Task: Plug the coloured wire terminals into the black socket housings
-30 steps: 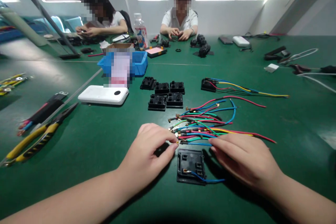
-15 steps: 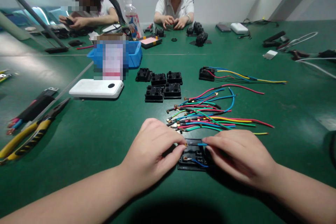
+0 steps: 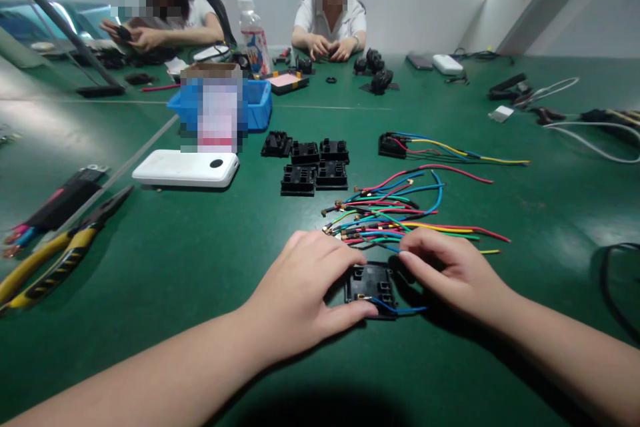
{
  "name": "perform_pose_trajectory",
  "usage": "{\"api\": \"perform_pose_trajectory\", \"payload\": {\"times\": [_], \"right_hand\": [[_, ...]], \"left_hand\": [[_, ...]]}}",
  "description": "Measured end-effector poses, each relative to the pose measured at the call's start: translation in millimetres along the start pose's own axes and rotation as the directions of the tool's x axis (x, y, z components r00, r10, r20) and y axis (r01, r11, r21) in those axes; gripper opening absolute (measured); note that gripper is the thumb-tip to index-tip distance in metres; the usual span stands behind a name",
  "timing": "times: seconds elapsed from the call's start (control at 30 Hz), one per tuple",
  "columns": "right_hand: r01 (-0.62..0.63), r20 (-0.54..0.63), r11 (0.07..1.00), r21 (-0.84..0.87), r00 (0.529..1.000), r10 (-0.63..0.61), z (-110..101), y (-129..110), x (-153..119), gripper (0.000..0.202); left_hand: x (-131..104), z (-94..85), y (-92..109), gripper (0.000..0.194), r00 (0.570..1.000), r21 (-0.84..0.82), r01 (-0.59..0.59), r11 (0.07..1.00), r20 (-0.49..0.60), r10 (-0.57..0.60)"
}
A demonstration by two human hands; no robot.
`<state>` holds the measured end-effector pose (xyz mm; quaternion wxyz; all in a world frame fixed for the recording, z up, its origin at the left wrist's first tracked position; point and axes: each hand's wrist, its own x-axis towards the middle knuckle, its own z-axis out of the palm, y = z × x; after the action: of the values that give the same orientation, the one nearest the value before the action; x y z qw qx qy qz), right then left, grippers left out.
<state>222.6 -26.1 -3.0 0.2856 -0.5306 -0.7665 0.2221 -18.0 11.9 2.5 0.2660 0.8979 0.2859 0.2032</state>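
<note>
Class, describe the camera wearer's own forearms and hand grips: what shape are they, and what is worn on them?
The left forearm and right forearm are bare, narrowing toward the wrists. The left hand grip and right hand grip are ungloved. I see no sleeve, watch, ring or marking on either side.

Black housing lies flat; blue wire trails past its right edge
</note>
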Motion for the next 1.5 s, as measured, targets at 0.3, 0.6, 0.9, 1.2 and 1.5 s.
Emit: {"api": "perform_pose_trajectory", "payload": {"times": [0.3,0.6,0.9,1.2,1.5], "right_hand": [[0.201,-0.015,0.973,-0.113,0.979,-0.204,-5.5,-0.4,-3.3,0.010],[0.286,-0.020,0.951,-0.115,0.957,-0.290,-9.8,4.6,-12.5,0.013],[0.333,0.014,0.939,-0.089,0.943,-0.333,-11.7,4.0,-10.1,0.012],[0.356,0.005,0.930,-0.093,0.934,-0.357,-11.4,3.2,-6.6,0.012],[0.370,-0.015,0.921,-0.119,0.927,-0.374,-11.6,1.7,-8.6,0.010]], "left_hand": [[-0.6,-0.6,1.2,0.022,1.000,0.037,0.007,0.999,-0.015,-0.006],[2.8,-1.7,-0.8,0.020,0.996,0.060,0.078,0.995,-0.045,-0.075],[2.7,0.4,-3.7,0.020,0.994,0.067,0.079,0.995,-0.075,-0.074],[2.8,0.8,-5.3,0.020,0.996,0.081,0.067,0.994,-0.072,-0.061],[1.9,0.5,-3.9,0.018,0.994,0.071,0.062,0.996,-0.091,-0.055]]}}
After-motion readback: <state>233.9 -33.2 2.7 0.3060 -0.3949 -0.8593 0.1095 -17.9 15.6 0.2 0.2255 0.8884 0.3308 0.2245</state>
